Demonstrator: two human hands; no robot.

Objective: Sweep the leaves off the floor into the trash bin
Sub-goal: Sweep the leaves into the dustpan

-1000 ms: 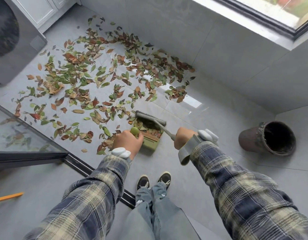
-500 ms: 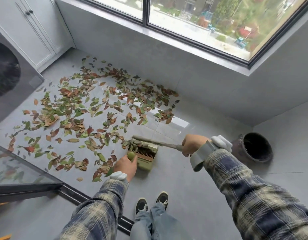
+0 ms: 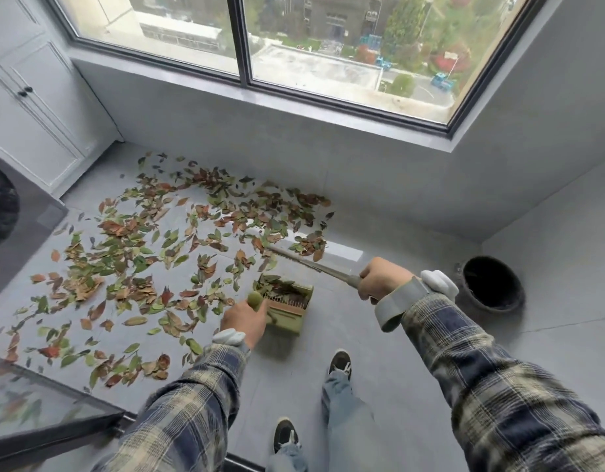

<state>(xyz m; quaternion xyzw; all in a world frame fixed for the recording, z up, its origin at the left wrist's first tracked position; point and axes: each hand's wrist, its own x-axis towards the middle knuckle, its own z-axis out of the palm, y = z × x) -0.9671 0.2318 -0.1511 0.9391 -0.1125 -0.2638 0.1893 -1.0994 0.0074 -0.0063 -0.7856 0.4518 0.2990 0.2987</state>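
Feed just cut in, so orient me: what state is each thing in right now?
Red and green leaves: most scattered on the grey tile floor.
Green plastic dustpan: partly loaded with leaves, handle gripped by the left hand.
Grey long-handled brush: gripped by the right hand.
Dark round trash bin: open top, contents too dark to tell.
White cabinet doors: shut.

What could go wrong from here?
1. The dustpan, gripped by the left hand, already holds leaves, and the bin stands apart on the right. Some may spill on the way over.
2. The brush in the right hand reaches toward the leaves on the floor. A hard stroke might fling some past the dustpan.
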